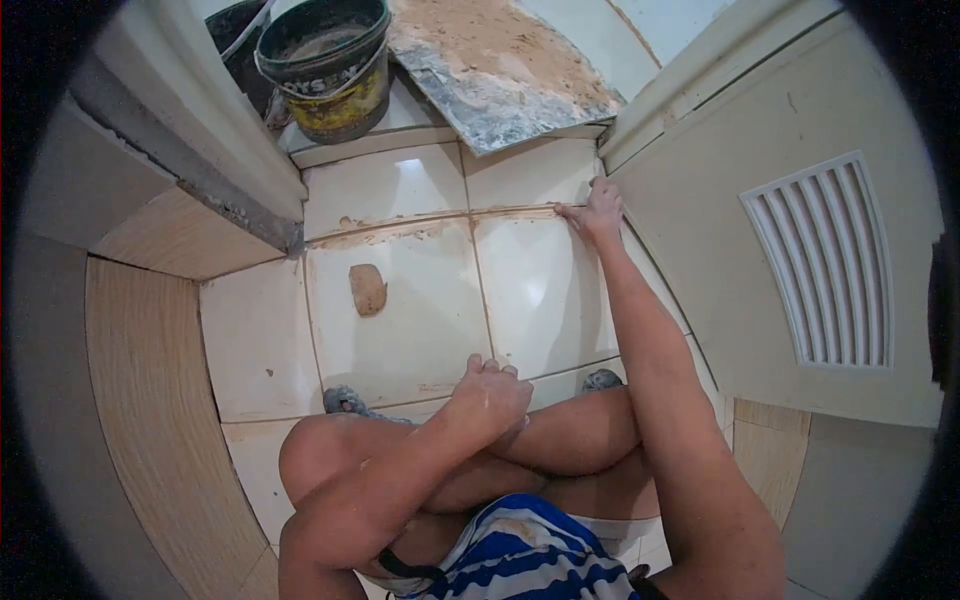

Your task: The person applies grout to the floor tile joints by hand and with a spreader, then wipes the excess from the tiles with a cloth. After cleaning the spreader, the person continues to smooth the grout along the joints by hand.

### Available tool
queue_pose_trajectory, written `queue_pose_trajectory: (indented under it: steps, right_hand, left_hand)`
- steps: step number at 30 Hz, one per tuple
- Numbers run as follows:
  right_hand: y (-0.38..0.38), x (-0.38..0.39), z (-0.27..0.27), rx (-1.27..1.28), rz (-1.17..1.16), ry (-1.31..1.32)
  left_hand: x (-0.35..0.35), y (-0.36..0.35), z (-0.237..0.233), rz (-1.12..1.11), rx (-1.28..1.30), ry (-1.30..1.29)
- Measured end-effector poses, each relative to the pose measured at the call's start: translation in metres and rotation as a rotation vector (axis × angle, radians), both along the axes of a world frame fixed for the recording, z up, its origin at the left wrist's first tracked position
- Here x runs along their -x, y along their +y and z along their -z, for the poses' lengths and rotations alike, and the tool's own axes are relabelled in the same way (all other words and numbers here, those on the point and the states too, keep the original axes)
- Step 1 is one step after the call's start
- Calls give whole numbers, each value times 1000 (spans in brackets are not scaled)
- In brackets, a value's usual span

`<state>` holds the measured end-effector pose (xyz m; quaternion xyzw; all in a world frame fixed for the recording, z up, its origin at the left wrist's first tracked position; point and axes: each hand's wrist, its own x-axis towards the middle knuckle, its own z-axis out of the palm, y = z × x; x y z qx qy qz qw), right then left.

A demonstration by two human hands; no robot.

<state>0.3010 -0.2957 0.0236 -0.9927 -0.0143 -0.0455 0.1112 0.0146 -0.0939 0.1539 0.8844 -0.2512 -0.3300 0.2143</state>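
My right hand (597,208) reaches out to the grout line (520,209) between the floor tiles, close to the foot of the door. Its thumb side touches the joint, fingers apart, and nothing shows in it. Over my bent knee, my left hand (490,393) is closed with its fingers curled in; what lies inside is hidden. White-grey dust covers both hands. A flat brown lump of filler (368,290) lies on a cream tile (420,340), and brown smears run along the joint above it.
A dirty black-and-yellow bucket (340,95) stands beyond the threshold, beside a dusty board (480,95) heaped with pinkish powder (500,40). The door (700,220) with its white vent grille (828,265) stands at the right. A door frame (215,110) bounds the left.
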Motion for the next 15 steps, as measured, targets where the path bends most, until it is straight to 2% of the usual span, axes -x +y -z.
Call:
queue_pose_trajectory:
  steps: [3,5,6,8,9,11,12,14,15]
  right_hand:
    - [-11,4,4,-107,29,-8]
    - [-16,13,7,-415,107,177]
    - [-18,13,9,-420,115,172]
    - [-20,6,15,-494,290,284]
    - [-22,1,25,-497,294,279]
    - [-27,-5,41,-559,469,113]
    - [-19,-2,29,-557,470,108]
    - [8,8,8,-353,550,126]
    - [17,14,8,-387,477,92]
  left_hand:
    - [5,-1,4,-38,-16,-81]
    - [5,-1,5,-41,-16,-106]
    - [6,-1,5,-31,-19,-109]
    - [5,-1,2,-36,-29,-88]
    - [4,-1,0,-31,-30,-91]
    - [3,-1,-6,-23,-33,-65]
    - [3,-1,-4,-21,-29,-68]
    - [5,-1,0,-21,-16,-87]
    - [4,-1,0,-20,-12,-90]
